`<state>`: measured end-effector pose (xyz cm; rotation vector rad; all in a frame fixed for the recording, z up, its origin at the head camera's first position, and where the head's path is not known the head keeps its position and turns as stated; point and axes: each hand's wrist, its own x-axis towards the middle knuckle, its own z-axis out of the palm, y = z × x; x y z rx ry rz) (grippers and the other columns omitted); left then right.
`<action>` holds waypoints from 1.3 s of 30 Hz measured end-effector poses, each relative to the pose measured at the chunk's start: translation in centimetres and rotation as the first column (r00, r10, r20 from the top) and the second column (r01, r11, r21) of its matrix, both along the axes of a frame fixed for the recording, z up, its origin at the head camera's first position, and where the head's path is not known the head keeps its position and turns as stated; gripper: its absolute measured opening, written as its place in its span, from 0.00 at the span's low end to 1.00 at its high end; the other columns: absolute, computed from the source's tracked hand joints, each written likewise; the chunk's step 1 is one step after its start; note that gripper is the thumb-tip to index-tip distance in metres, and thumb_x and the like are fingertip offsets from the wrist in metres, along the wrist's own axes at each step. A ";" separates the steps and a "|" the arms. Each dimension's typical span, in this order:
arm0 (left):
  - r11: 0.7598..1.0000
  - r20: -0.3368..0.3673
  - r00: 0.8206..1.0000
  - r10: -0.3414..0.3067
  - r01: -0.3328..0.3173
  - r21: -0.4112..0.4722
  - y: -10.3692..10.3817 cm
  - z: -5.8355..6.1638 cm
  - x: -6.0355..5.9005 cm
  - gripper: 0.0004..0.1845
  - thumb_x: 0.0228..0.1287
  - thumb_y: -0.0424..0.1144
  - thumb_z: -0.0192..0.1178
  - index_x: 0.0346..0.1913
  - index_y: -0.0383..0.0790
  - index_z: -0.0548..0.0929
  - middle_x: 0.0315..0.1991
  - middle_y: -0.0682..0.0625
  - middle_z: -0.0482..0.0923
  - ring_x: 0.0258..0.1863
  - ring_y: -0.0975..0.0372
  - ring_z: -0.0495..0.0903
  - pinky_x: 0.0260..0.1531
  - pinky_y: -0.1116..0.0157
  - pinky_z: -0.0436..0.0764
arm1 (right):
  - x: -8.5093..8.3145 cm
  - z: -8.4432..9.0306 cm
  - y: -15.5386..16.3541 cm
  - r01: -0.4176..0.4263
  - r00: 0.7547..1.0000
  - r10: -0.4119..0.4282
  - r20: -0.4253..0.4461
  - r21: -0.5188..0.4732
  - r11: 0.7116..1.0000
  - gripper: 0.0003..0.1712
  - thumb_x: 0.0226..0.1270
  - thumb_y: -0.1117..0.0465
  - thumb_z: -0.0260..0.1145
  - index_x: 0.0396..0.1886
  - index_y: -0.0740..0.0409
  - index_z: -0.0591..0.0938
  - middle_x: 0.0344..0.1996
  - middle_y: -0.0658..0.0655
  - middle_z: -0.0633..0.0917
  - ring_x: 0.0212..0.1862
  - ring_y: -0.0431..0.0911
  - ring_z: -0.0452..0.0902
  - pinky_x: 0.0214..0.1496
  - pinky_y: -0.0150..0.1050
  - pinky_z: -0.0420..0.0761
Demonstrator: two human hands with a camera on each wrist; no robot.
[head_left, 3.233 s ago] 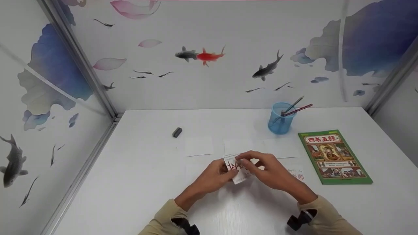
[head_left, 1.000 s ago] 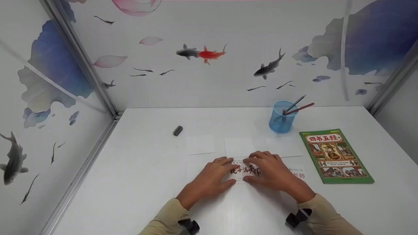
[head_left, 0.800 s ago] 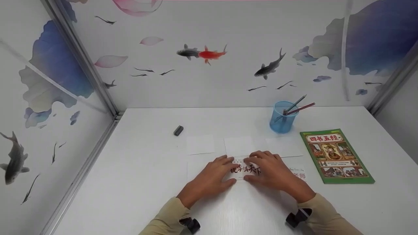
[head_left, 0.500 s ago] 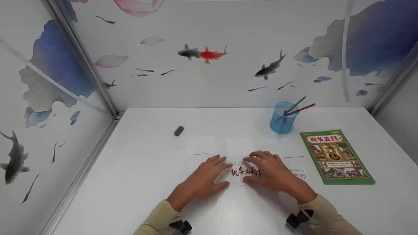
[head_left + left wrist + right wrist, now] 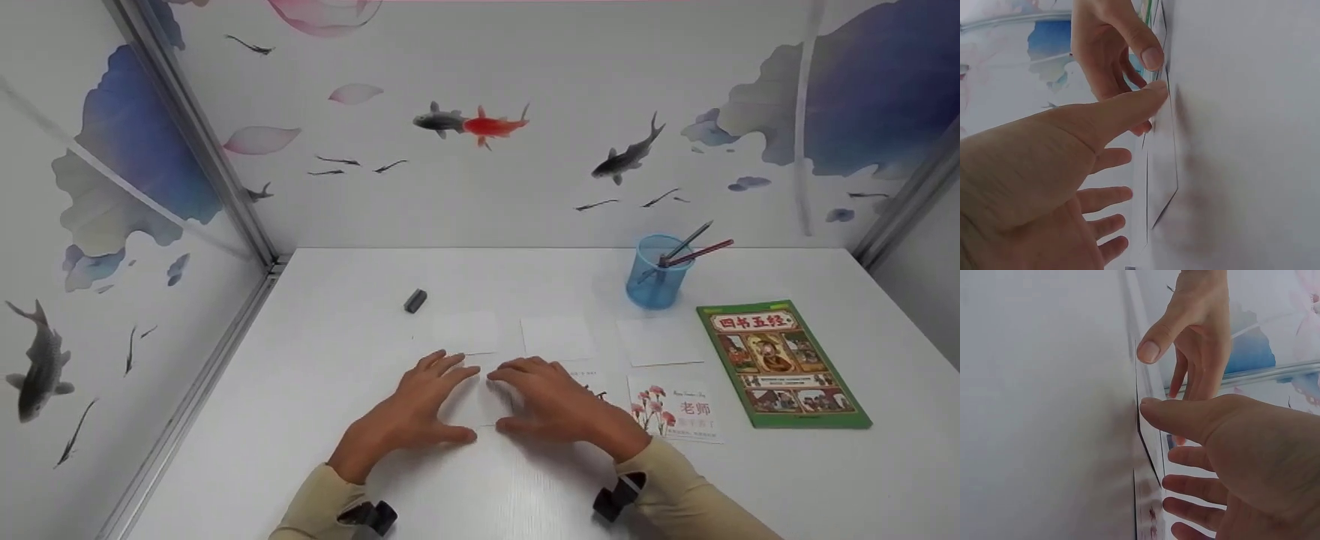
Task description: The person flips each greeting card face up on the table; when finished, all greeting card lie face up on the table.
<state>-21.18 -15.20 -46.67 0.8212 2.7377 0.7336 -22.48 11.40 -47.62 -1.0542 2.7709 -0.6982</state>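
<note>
A blank white card (image 5: 487,397) lies on the table between my two hands. My left hand (image 5: 409,412) is over its left side, fingers spread and fairly straight, thumb tip at the near edge. From the right, my right hand (image 5: 547,401) reaches over the card in the same loose shape, with its thumb (image 5: 1171,413) by the edge in the right wrist view. A card with dark red calligraphy (image 5: 596,394) lies partly hidden behind the right hand. Farther right is a card with pink flowers and red lettering (image 5: 679,420).
Behind the hands lie three blank white cards: a left one (image 5: 465,330), a middle one (image 5: 555,337) and a right one (image 5: 660,341). A dark eraser-like block (image 5: 415,301), a blue cup (image 5: 656,277) with pencils and a green-bordered book (image 5: 784,367) stand around them.
The calligraphy card, earlier held up in both hands, was laid flat on the table. Both hands then left it and moved left over the blank card, uncovering the flower card.
</note>
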 end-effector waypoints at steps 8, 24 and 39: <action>1.000 0.016 1.000 0.018 -0.018 0.021 -0.3 0.2 0.2 0.40 0.66 0.46 0.78 0.78 0.40 0.74 0.77 0.42 0.75 0.81 0.44 0.66 0.80 0.38 0.65 | -0.2 0.0 -1.4 0.011 0.998 -0.011 0.057 0.000 1.000 0.37 0.67 0.49 0.81 0.74 0.51 0.80 0.71 0.58 0.80 0.75 0.58 0.72 0.73 0.67 0.71; 0.998 0.039 0.998 0.046 -0.045 -0.041 -1.4 0.6 0.2 0.51 0.51 0.58 0.86 0.78 0.47 0.75 0.57 0.47 0.78 0.60 0.54 0.73 0.62 0.46 0.80 | -0.1 0.1 -1.3 0.006 0.990 -0.006 0.142 0.002 1.000 0.52 0.52 0.43 0.89 0.76 0.49 0.77 0.55 0.57 0.80 0.57 0.49 0.70 0.58 0.52 0.68; 0.996 -0.137 0.990 0.044 -0.033 0.083 -0.8 0.6 -0.3 0.29 0.59 0.44 0.84 0.63 0.51 0.85 0.56 0.48 0.80 0.57 0.54 0.78 0.62 0.47 0.81 | -0.4 0.5 -1.0 0.045 0.984 -0.022 0.175 -0.128 0.991 0.45 0.64 0.53 0.83 0.78 0.55 0.73 0.60 0.58 0.84 0.57 0.50 0.82 0.63 0.54 0.79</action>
